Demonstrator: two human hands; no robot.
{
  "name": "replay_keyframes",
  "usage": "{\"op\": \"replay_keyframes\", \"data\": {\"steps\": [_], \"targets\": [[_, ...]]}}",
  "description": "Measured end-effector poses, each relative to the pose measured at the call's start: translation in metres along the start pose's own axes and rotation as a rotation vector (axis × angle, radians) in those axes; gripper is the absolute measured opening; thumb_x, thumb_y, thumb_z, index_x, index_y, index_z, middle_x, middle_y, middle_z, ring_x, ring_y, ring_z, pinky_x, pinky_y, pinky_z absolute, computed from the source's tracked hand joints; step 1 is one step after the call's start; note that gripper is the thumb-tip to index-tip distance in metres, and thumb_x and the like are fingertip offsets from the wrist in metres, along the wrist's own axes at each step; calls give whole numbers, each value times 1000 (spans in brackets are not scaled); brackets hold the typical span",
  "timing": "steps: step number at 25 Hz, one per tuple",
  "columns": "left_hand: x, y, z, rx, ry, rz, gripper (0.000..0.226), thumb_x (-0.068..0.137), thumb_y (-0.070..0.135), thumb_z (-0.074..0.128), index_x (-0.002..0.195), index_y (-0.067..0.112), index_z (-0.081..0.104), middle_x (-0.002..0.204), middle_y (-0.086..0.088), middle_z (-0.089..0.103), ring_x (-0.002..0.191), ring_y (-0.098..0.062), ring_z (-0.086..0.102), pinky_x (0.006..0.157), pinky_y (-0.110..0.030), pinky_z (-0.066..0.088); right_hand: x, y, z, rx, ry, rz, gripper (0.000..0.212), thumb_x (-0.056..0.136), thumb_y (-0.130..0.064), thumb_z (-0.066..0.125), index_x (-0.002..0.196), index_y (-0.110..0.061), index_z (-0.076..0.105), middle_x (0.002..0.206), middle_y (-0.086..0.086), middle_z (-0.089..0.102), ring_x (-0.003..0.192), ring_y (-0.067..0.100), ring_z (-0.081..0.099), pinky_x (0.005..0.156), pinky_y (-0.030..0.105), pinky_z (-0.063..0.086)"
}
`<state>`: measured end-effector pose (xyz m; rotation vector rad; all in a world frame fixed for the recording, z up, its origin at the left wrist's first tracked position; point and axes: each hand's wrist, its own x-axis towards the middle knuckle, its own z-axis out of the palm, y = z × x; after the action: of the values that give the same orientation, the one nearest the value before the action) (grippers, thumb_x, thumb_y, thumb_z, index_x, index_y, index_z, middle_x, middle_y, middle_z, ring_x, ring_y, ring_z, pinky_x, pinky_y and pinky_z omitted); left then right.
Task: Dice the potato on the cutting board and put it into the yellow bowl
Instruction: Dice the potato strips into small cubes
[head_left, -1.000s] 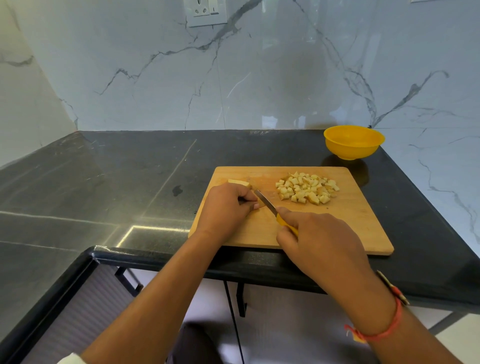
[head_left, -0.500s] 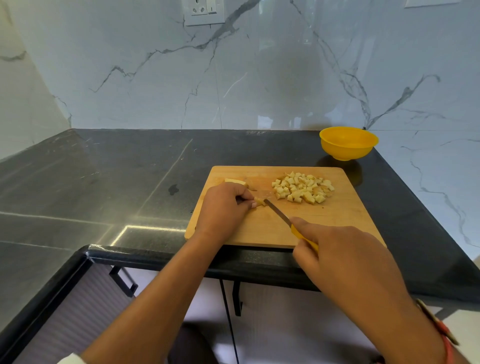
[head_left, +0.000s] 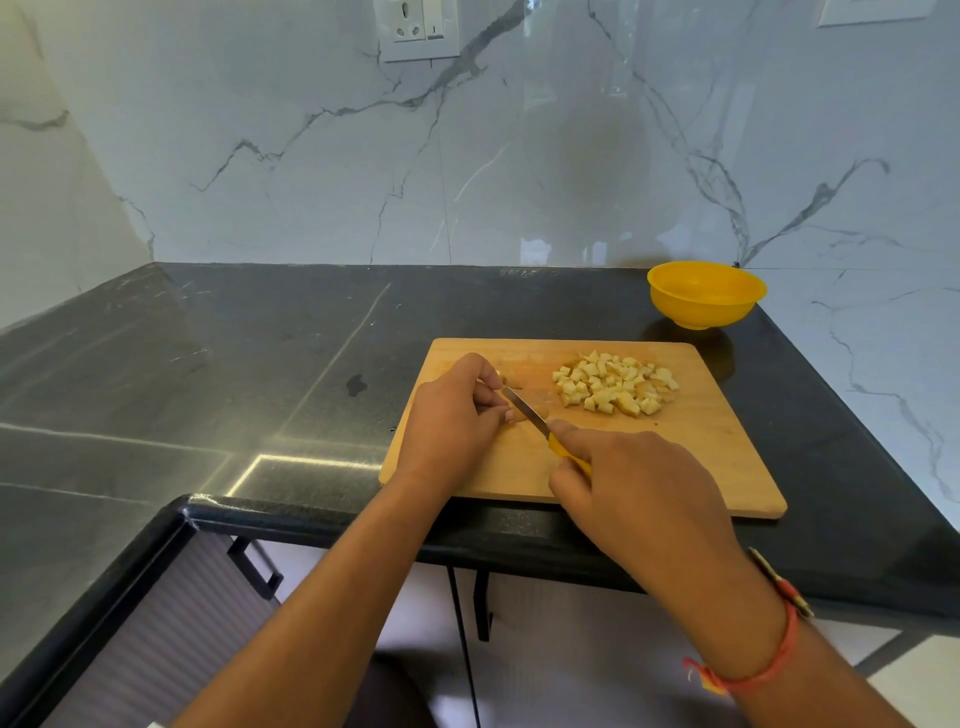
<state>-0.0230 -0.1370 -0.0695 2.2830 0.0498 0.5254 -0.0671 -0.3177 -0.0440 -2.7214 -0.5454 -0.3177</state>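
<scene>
A wooden cutting board (head_left: 717, 457) lies on the black counter. On its far right part sits a pile of pale diced potato (head_left: 615, 383). My left hand (head_left: 454, 415) presses down on a remaining potato piece (head_left: 511, 382), which is mostly hidden under the fingers. My right hand (head_left: 634, 493) grips a yellow-handled knife (head_left: 524, 408), whose blade lies against the left fingertips on the board. The yellow bowl (head_left: 705, 293) stands beyond the board's far right corner, with nothing visible inside it.
The black stone counter (head_left: 234, 364) stretches to the left and bears a small dark spot (head_left: 356, 385). Marble walls close in the back and right. A wall socket (head_left: 418, 28) is mounted above. The counter's front edge runs just under the board.
My right hand has moved forward again, bringing the knife blade back against my left fingertips. The left hand stays on the potato piece. The view has tilted slightly.
</scene>
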Motion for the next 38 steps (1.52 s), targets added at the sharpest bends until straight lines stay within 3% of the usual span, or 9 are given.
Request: {"op": "replay_keyframes", "data": {"steps": [8,12,16,25,38], "targets": [[0,1,2,32,19,-4,24,81,21,79,93,22,58,73,14,67,75,9,62,70,-7,46,-10,7,-1,-117,-51,-40,50,100,-44,30,149,-49,22,69,-10,43,65,8,44,55,26,40],[1,-1,3,22,25,-8,25,80,22,80,93,23,59,74,14,67,75,7,62,76,-14,51,-24,13,-8,-99,-69,-18,51,99,-43,30,149,-51,19,70,-10,47,68,8,47,56,25,39],[3,-3,-3,-24,-29,-33,25,79,21,81,93,23,60,78,12,71,77,5,66,82,-20,54,-31,17,-19,-74,-16,12,50,96,-45,31,145,-54,27,65,-12,48,65,8,50,56,22,45],[5,-4,-4,12,-38,-43,25,79,21,81,93,22,60,78,11,71,75,7,65,75,-10,49,-3,-1,-2,-27,19,-21,49,98,-45,35,147,-49,30,75,-11,54,68,9,51,63,28,51],[3,-5,-2,37,6,-47,25,79,26,81,91,24,59,74,12,71,77,4,65,78,-15,47,-23,14,-6,-141,-80,-50,51,99,-44,30,149,-50,18,67,-11,41,64,8,42,55,25,37]]}}
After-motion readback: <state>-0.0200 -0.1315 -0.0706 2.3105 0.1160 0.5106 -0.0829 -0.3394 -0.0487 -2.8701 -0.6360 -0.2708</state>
